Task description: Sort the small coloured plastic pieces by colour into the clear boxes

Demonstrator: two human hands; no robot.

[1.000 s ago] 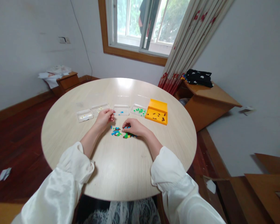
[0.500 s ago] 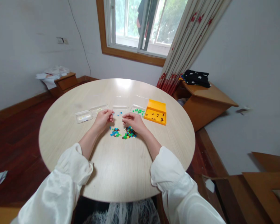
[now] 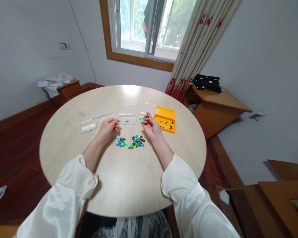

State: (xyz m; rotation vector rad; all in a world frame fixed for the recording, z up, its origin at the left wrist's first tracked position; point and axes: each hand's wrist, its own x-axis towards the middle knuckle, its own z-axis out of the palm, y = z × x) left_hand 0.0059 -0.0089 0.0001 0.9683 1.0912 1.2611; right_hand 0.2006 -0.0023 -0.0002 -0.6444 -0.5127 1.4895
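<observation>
Green bricks (image 3: 142,118) lie beside the right hand (image 3: 152,129), farther from the left hand (image 3: 107,129) — whether either grips anything, I cannot tell.

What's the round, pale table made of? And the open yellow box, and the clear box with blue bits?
The round, pale table looks like wood or wood-print laminate: fine grain lines, slight shine. The open, yellow, rectangular box is probably hard plastic, smooth and evenly coloured. The clear, rectangular box seems glossy plastic too: the table shows through.

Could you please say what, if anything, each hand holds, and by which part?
Cannot tell: anything in the left hand or right hand is too small to discern.
</observation>
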